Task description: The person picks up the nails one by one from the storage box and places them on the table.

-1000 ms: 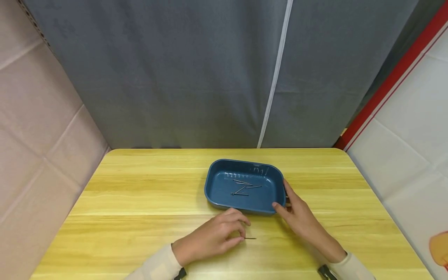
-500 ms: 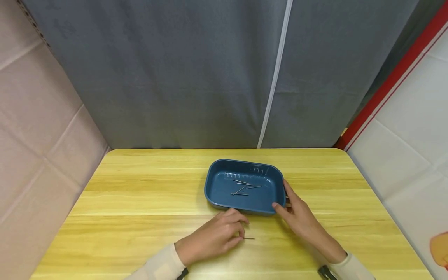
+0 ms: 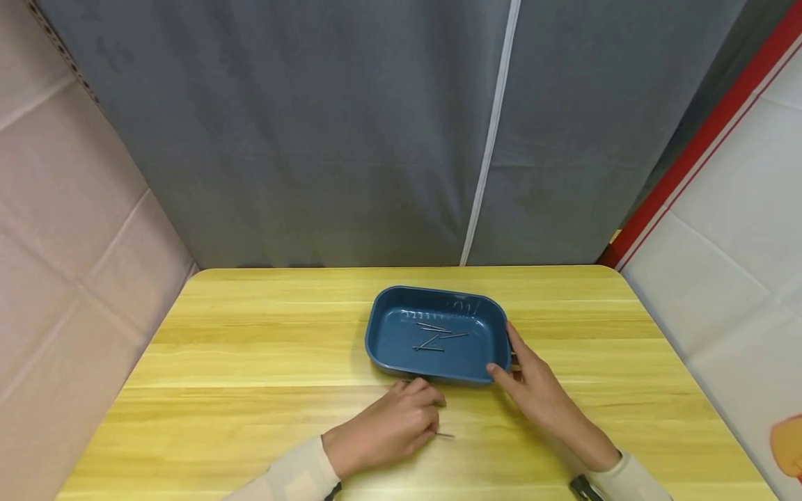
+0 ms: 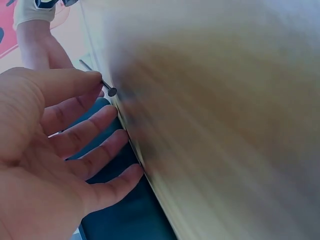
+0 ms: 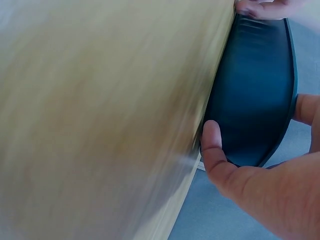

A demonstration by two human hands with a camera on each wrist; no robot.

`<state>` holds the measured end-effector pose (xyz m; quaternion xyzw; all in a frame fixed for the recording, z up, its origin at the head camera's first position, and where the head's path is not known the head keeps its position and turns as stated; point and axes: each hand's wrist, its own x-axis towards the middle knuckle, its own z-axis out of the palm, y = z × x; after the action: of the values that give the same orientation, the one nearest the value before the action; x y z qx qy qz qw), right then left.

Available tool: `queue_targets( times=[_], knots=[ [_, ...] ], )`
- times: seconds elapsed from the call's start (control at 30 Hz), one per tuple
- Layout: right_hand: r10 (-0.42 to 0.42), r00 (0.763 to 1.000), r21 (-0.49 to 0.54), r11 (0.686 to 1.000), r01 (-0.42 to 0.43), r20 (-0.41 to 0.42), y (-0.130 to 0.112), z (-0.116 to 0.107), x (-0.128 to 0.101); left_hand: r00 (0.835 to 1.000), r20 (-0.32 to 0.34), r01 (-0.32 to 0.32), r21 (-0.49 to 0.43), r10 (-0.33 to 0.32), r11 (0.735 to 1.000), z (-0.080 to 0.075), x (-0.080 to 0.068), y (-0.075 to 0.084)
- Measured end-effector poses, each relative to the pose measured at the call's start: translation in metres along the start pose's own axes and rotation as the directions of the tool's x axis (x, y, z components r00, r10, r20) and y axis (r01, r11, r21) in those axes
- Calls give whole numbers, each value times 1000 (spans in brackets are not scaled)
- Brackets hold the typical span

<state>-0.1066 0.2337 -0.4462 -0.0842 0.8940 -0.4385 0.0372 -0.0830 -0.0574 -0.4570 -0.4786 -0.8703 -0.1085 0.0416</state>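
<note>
My left hand [image 3: 395, 426] pinches a nail [image 4: 112, 92] between thumb and index finger, close over the table in front of the tray. Its flat head shows at one side of the fingertips in the left wrist view, and the shaft at the other. In the head view a short length of it points right. My right hand [image 3: 544, 400] holds the right end of the dark blue tray [image 3: 390, 335]. Its thumb [image 5: 212, 137] lies along the front wall, with fingers around the side. Several nails [image 3: 429, 348] lie scattered on the tray floor.
The tray stands on a light wood-grain table [image 3: 263, 348]. A grey curtain [image 3: 301, 139] hangs behind the table's far edge. Pale panels flank both sides, with a red strip [image 3: 708, 132] along the right one.
My left hand has drawn slightly toward me, and the nail has moved with it and now slants a little. The right hand and the tray have stayed in place.
</note>
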Motion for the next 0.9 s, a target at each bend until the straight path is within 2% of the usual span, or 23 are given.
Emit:
queue_targets(
  times=[0.2,0.53,0.73,0.83,0.9],
  knots=[
    [-6,1000,-4,1000,6,-7,1,1,0,999,-16,-39,117,41,992,1,2,1],
    [-9,1000,-5,1000,9,-10,1,1,1,997,-40,-59,281,73,958,1,3,1],
    [-2,1000,-4,1000,2,-8,0,1,1,996,-47,-54,288,71,956,-2,2,2],
    [4,1000,-3,1000,-4,-6,-1,1,1,996,-52,-56,260,72,964,-7,1,3],
    [5,1000,-2,1000,-5,-4,-1,0,0,996,-56,-59,208,72,976,-11,0,4]
  ],
)
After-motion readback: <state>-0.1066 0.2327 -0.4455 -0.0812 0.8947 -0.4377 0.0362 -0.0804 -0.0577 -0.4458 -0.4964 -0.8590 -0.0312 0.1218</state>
